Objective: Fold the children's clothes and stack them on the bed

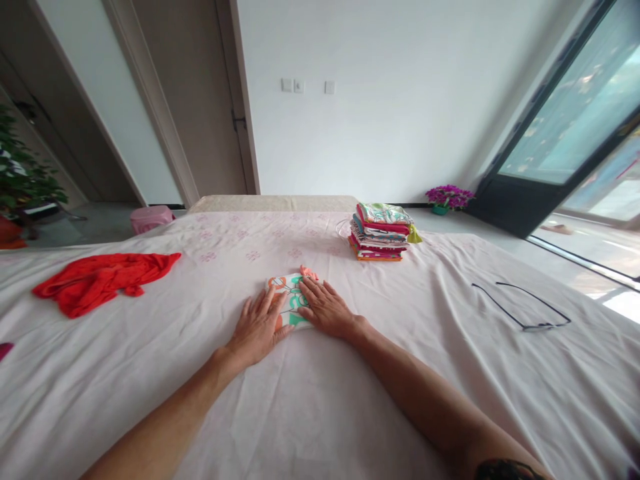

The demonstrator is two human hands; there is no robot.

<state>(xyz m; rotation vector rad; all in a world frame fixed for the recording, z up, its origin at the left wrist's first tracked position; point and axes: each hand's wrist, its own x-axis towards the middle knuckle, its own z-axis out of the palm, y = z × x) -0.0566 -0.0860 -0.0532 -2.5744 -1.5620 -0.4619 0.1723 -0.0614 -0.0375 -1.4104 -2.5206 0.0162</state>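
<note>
Head view showed left hand [257,328] and right hand [326,309] both open-palmed, gripping nothing, pressed flat on a small folded patterned cloth [291,300] mid-bed, likely keeping its folds creased; stack of folded cloths [380,232] sat beyond, red garment [103,279] crumpled far left.

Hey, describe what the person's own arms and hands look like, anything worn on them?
Both forearms are bare, no sleeves in view. The left hand and right hand wear no gloves, and no rings or watch show. A dark marking, perhaps a tattoo, sits on the right arm at the bottom edge.
</note>
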